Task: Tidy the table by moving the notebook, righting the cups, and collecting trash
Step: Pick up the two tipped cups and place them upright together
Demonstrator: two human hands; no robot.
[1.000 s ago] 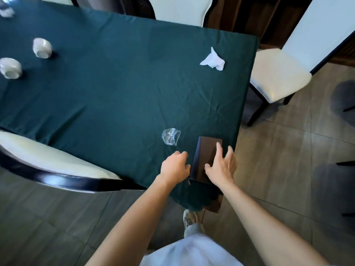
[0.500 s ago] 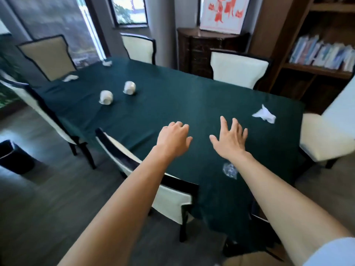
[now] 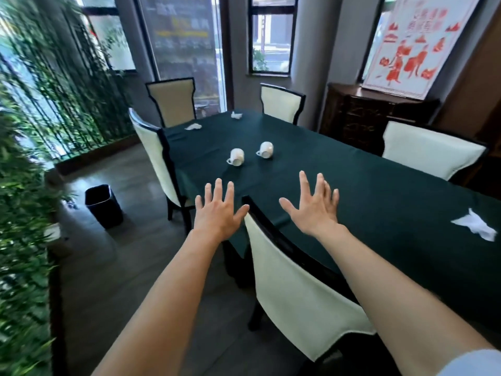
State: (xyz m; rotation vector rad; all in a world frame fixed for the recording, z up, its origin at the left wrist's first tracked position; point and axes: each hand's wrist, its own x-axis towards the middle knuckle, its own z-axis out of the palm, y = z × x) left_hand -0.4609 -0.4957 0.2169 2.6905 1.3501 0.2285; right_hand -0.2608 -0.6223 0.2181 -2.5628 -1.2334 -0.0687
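Note:
Two white cups lie tipped on their sides on the green tablecloth (image 3: 352,191): the left cup (image 3: 236,156) and the right cup (image 3: 266,150). Crumpled white tissues lie at the near right (image 3: 475,227), at the far left corner (image 3: 193,127) and at the far end (image 3: 237,115). My left hand (image 3: 217,210) is open with fingers spread, held over the table's near edge. My right hand (image 3: 314,204) is open too, above the cloth, short of the cups. Both hands hold nothing. The notebook is out of sight.
A cream chair (image 3: 295,289) stands right below my arms, another (image 3: 154,158) to the left, and more line the far side. A black bin (image 3: 103,206) sits on the floor at left beside the bamboo plants (image 3: 32,131). A dark cabinet (image 3: 374,118) stands behind.
My hands left the brown notebook at the table's corner and rose, opening wide. The view swung up and left along the table, so the cups are nearer and the notebook dropped out of view.

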